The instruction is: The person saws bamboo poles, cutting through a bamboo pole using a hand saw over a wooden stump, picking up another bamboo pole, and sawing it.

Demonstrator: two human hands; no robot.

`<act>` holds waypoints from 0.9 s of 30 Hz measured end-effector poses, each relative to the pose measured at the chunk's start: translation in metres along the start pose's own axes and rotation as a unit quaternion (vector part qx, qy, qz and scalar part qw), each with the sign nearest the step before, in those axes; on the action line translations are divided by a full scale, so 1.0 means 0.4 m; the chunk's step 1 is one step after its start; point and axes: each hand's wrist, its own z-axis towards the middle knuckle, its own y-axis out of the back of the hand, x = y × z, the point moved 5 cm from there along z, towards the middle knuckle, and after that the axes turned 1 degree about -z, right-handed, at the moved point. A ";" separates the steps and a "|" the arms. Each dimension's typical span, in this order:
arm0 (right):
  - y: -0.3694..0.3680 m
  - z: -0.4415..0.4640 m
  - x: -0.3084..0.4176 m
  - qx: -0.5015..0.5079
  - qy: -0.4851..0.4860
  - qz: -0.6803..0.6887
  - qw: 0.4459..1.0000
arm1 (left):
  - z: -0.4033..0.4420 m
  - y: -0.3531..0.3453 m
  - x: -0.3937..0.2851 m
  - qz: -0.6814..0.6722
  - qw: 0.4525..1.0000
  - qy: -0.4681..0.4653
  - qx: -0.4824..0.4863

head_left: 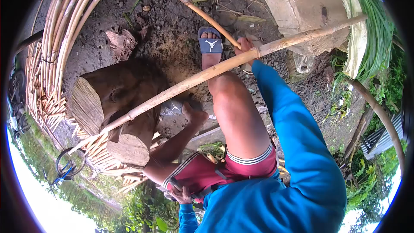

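A long bamboo pole (185, 85) slants across the view, its left part passing over a forked log (123, 86). My right hand (244, 47), at the end of the blue sleeve, is closed on a thinner wooden stick (205, 16) close under the pole. The pole crosses over part of this hand, and I cannot tell whether the fingers touch it. My left hand (182, 195) is low beside my red shorts, curled around a small dark object (175, 184) that I cannot make out. My foot in a dark slide sandal (210, 45) is on the soil.
Bundled bamboo poles (64, 21) curve along the left, with a pile of cut ends (47, 108) below. A pale sack (351, 47) with long green leaves (371, 30) stands at the upper right, beside a worn, pale slab (297, 13). A bicycle wheel (58, 164) shows lower left.
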 end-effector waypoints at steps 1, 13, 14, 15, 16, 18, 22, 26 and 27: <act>0.011 0.025 0.042 -0.024 0.009 -0.031 0.999 | 0.021 0.009 0.016 0.138 0.990 -0.036 0.006; 0.043 0.040 0.172 0.138 -0.053 -0.078 0.986 | 0.101 -0.072 -0.201 -0.030 0.997 0.065 -0.042; 0.052 0.017 0.178 0.129 -0.044 -0.043 0.990 | 0.103 -0.075 -0.218 -0.026 0.997 0.066 -0.030; 0.042 -0.007 0.164 0.125 -0.043 -0.052 0.990 | 0.099 -0.061 -0.143 -0.024 0.998 0.036 -0.042; 0.028 -0.027 0.145 0.105 -0.045 -0.042 0.993 | 0.097 -0.063 -0.128 -0.060 0.996 0.062 -0.036; 0.055 -0.065 0.170 0.089 -0.062 -0.036 0.993 | 0.105 -0.079 -0.143 -0.105 0.991 0.079 -0.025; 0.043 -0.117 0.142 -0.001 0.044 -0.182 0.982 | 0.115 -0.092 -0.202 -0.150 0.986 0.071 -0.026; 0.263 -0.233 0.350 0.148 -0.182 -0.186 0.954 | 0.102 -0.099 -0.210 -0.168 0.985 0.035 -0.023; 0.289 -0.255 0.347 0.137 -0.179 -0.192 0.955 | 0.101 -0.094 -0.213 -0.151 0.988 0.007 -0.027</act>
